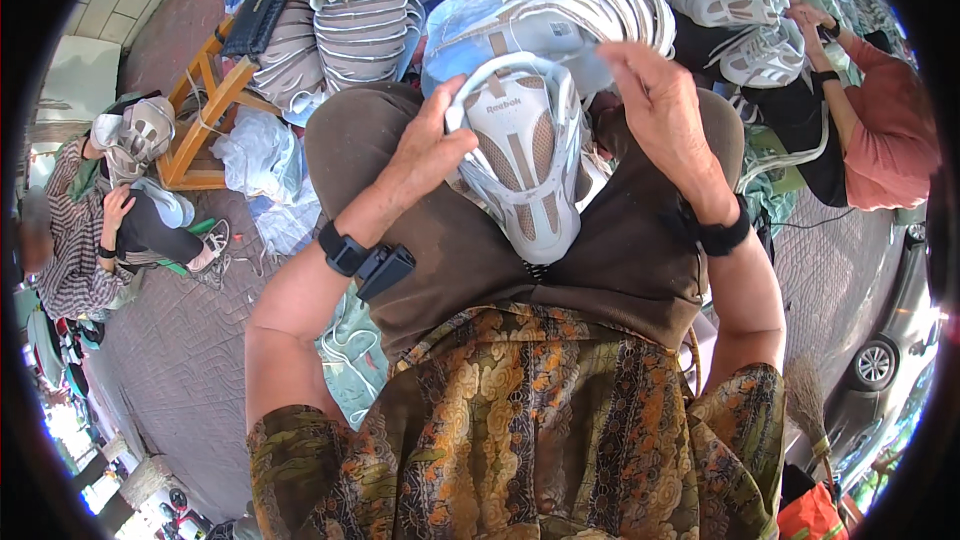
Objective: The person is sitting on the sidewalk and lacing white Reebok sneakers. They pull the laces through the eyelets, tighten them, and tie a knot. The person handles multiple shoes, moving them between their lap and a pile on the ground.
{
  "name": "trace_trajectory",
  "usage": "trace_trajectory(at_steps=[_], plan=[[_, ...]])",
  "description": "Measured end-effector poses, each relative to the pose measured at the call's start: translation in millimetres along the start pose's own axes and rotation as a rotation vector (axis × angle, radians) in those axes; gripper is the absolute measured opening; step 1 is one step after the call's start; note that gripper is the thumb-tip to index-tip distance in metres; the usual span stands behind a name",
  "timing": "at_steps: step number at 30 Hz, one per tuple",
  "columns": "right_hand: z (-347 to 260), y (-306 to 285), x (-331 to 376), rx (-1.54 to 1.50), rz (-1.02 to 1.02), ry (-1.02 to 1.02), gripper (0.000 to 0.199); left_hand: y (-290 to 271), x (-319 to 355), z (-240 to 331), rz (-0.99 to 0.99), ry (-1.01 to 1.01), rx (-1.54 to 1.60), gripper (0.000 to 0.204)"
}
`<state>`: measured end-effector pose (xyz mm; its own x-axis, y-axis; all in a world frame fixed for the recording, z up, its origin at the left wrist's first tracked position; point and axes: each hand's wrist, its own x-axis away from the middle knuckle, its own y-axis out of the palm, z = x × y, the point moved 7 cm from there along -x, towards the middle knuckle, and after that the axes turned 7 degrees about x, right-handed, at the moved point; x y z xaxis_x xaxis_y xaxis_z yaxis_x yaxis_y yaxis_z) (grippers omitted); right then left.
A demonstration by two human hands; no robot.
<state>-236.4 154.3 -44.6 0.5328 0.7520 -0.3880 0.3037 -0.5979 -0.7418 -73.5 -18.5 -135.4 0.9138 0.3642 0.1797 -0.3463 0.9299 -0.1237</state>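
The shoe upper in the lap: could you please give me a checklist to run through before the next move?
1. Left hand gripping the white-and-brown shoe upper by its left edge: ok.
2. Toe end pointing toward the wearer's body: ok.
3. Upper resting against the brown trousers, between the thighs: ok.
4. Right hand also on the upper: not ok, it is raised to the right, apart from it.
5. Thread or needle in the right fingertips: cannot tell, they are blurred.

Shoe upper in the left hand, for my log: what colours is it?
The shoe upper is whitish-grey with brown mesh panels, best seen in the head view.
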Motion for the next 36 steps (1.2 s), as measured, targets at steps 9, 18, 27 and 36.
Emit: trace_trajectory(at_steps=[9,18,27,36], plan=[[82.5,112.4,86.6,0.179,-0.677,0.111,0.022,-3.4,-12.1,20.0,-0.140,-0.136,-0.009,0.072],[28.4,55.4,38.2,0.294,-0.311,0.102,0.030,-5.3,-8.5,19.5,-0.142,-0.124,0.008,0.075],[8.2,70.5,-24.3,-0.624,-0.493,0.191,0.039,-3.7,-14.2,14.7,-0.137,-0.101,-0.007,0.074],[-3.0,64.2,-16.2,-1.009,-0.597,0.260,0.026,-3.0,-10.2,16.8,-0.140,-0.091,0.037,0.072]])
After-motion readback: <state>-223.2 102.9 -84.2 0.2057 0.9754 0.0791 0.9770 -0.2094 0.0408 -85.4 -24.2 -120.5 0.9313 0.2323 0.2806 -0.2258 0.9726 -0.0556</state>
